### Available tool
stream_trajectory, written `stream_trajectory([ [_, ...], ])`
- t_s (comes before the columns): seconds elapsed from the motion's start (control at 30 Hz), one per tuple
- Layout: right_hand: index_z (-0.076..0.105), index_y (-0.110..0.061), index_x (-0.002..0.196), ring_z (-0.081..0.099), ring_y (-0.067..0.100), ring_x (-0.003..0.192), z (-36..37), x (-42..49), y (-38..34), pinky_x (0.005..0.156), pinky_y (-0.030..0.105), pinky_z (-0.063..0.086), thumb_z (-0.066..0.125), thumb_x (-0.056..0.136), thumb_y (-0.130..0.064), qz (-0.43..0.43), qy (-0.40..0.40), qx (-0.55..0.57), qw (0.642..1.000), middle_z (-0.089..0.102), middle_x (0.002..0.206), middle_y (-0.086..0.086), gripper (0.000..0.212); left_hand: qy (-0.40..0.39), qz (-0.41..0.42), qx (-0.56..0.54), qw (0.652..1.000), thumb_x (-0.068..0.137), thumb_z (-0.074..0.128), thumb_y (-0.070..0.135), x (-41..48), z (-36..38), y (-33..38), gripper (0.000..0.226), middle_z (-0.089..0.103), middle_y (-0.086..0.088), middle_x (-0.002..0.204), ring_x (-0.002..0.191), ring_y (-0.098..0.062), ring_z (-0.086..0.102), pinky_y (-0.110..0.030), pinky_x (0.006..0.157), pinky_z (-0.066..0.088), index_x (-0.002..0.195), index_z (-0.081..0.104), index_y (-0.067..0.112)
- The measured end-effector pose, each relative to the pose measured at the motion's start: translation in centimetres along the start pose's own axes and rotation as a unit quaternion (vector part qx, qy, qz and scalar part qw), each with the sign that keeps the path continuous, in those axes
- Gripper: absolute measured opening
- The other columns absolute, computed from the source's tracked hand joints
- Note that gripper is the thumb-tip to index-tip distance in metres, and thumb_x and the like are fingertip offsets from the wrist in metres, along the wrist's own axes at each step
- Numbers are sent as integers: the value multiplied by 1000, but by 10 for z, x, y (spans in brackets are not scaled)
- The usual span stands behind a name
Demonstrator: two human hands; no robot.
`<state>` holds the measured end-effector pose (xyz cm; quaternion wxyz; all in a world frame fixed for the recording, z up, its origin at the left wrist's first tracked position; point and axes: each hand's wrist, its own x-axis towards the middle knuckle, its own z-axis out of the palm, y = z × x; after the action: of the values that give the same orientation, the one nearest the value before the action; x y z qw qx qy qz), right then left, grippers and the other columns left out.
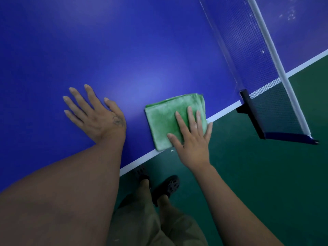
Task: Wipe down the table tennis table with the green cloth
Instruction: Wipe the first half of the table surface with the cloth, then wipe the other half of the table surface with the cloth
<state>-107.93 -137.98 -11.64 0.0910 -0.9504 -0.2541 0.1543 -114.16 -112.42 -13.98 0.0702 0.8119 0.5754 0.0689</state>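
Though folded, green cloth [163, 121] lengthwise along table edge [138, 162]

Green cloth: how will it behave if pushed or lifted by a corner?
Probably floppy: the green cloth is folded in soft layers, so a corner lift would likely unfold it. Likely slides easily, since the table looks smooth and glossy. The right hand pressing flat should keep the fold together.
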Motion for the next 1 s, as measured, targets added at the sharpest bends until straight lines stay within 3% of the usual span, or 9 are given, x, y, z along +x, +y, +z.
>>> stream_trajectory([
  [0.1, 33, -38, 169, 3, 21, 169, -9, -6, 10, 133, 60, -2, 55, 100, -69, 42, 47, 84, 994, 6, 183, -2, 79, -2, 9, -6, 1000, 111, 29, 45, -1, -2, -1, 65, 14, -12, 181, 167, -38, 11, -58, 135, 7, 172, 27, 21],
  [0.2, 40, -29, 167, 21, 23, 165, -17, -7, 11, 131, 58, 23, 78, 96, -50, 174, 151, 220, 948, 18, 180, 8, 83, -6, 14, -18, 1000, 111, 29, 45, -1, -4, -2, 65, 14, -13, 181, 167, -39, 11, -58, 135, 7, 172, 27, 20],
  [0.33, 30, -36, 169, 44, 14, 147, -20, -8, 5, 114, 32, 38, 84, 92, -48, 295, 112, 346, 883, 36, 167, 4, 95, -31, 23, -24, 999, 111, 26, 46, -2, -10, -3, 66, 10, -13, 182, 168, -40, 7, -60, 135, 5, 173, 24, 21],
  [0.5, 44, -40, 158, 54, -6, 100, -21, -20, 0, 91, 20, 43, 90, 86, -42, 299, 95, 355, 881, 49, 135, -8, 85, -72, 88, -53, 992, 112, 30, 46, -9, -23, -18, 67, 11, -10, 182, 168, -36, 5, -57, 135, 2, 172, 27, 17],
  [0.63, 49, -31, 159, 51, -1, 139, -34, -33, 4, 120, 23, 38, 86, 90, -15, 250, 90, 417, 869, 54, 155, -16, 80, -139, 165, -90, 972, 113, 46, 37, -35, -41, -39, 65, 13, -10, 182, 169, -32, 4, -51, 136, -1, 171, 30, 11],
  [0.7, 50, -33, 159, 43, 0, 150, -47, -41, 8, 123, 20, 32, 85, 92, -12, 208, 65, 419, 881, 50, 159, -17, 79, -188, 202, -102, 956, 111, 55, 36, -52, -52, -44, 65, 15, -8, 181, 169, -29, 4, -48, 136, -2, 169, 36, 11],
  [0.77, 56, -38, 154, 47, -9, 141, -62, -52, 13, 117, 11, 32, 85, 92, -17, 183, 61, 399, 896, 56, 153, -17, 72, -236, 227, -135, 935, 110, 59, 35, -73, -64, -43, 59, 22, -7, 180, 169, -26, 8, -45, 137, 1, 163, 47, 11],
  [0.87, 69, -44, 136, 54, -21, 117, -86, -74, 22, 91, -4, 36, 88, 90, -24, 180, 70, 368, 910, 65, 131, -12, 53, -295, 221, -190, 910, 108, 66, 26, -113, -81, -38, 48, 35, -9, 175, 167, -27, 19, -45, 137, 10, 153, 61, 8],
  [1.0, 70, -54, 125, 60, -6, 116, -119, -110, 43, 87, 14, 48, 88, 89, -29, 184, 75, 382, 903, 62, 121, -19, 47, -346, 166, -262, 885, 105, 71, 21, -165, -104, -24, 39, 55, -5, 161, 156, -21, 41, -37, 130, 30, 143, 67, 12],
])
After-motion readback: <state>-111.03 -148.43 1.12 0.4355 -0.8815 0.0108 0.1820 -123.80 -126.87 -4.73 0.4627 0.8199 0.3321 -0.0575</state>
